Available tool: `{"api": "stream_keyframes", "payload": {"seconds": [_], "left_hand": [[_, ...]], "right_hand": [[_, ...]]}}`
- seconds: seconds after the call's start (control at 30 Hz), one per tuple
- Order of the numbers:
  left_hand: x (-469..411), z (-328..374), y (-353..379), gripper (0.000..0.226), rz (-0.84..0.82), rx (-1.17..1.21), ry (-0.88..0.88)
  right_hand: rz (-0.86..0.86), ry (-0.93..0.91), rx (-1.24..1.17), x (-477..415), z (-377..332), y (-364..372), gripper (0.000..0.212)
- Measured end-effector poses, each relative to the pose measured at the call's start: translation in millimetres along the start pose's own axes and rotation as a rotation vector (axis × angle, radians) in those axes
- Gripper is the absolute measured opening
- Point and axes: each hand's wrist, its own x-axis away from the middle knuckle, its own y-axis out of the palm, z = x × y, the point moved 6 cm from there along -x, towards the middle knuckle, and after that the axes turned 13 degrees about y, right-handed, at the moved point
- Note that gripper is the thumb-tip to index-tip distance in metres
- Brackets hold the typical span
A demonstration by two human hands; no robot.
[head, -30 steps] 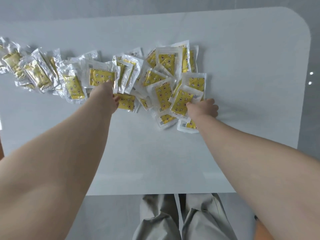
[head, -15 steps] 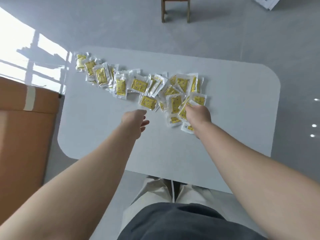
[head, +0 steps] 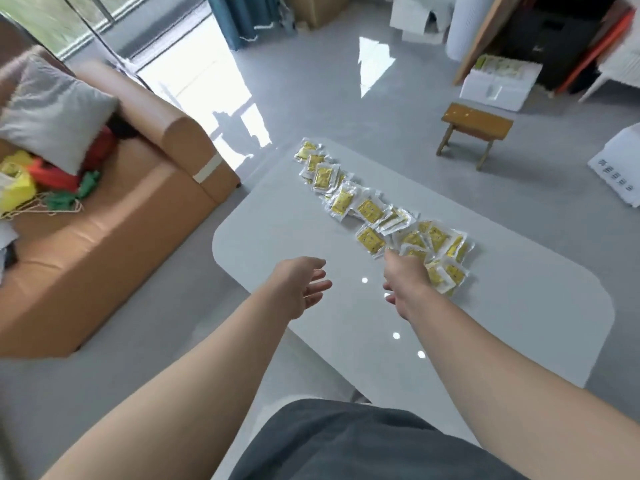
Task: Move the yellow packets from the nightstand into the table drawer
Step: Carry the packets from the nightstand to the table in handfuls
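Note:
Several yellow packets [head: 370, 209] in clear wrappers lie in a long, overlapping row across the white table [head: 519, 323], running from its far left edge toward the middle. My right hand [head: 403, 277] is at the near end of the row, fingers curled into a bunch of packets [head: 440, 271] there; the fingertips are hidden. My left hand [head: 301, 285] hovers above the bare tabletop to the left, fingers spread and relaxed, holding nothing. No drawer is in view.
A tan sofa [head: 104, 237] with a grey pillow [head: 52, 112] and coloured clutter stands left of the table. A small wooden stool [head: 474, 123] is on the floor beyond the table. White boxes [head: 498, 81] sit at the back right.
The view has lifted and swung, showing the room. My left hand drew back off the packets and opened over the bare table. My right hand stays on the near packets.

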Motion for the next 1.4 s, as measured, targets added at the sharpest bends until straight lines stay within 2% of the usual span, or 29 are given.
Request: {"api": "stream_keyframes", "payload": {"seconds": [0.07,0.2,0.3,0.4,0.6,0.83,1.03,1.2,1.4], "left_hand": [[15.1,-7.7,-23.1,0.01,0.032,0.064,0.019],[50.6,-32.4,-68.2,0.008,0.097,0.186,0.052],[81.9,-68.7,-111.6,0.012,0.148,0.273,0.071],[120.8,-120.2,-158.6,0.005,0.216,0.375,0.074],[229.1,-250.4,-260.2,0.009,0.388,0.647,0.062],[366.2,-411.6,-351.6,0.008,0.694,0.955,0.043],[463.9,-528.7,-374.4,0.013,0.945,1.206,0.013],[529.6,-619.9,-376.3,0.004,1.129,1.394,-0.03],[582.5,-716.0,-392.1,0.005,1.317,1.566,-0.104]], "right_hand": [[-0.041,-0.019,0.009,18.0,7.0,13.8,0.016],[-0.086,-0.083,0.107,53.1,28.7,42.2,0.02],[-0.126,-0.153,0.21,93.7,57.6,70.0,0.027],[-0.183,-0.205,0.305,135.0,102.9,101.7,0.028],[-0.33,-0.323,0.574,228.2,226.8,173.0,0.029],[-0.545,-0.41,0.956,336.8,395.9,251.7,0.032],[-0.701,-0.472,1.28,411.9,536.9,283.3,0.03],[-0.84,-0.454,1.487,454.9,652.3,294.5,0.027],[-0.892,-0.432,1.699,482.7,774.1,317.5,0.03]]}}
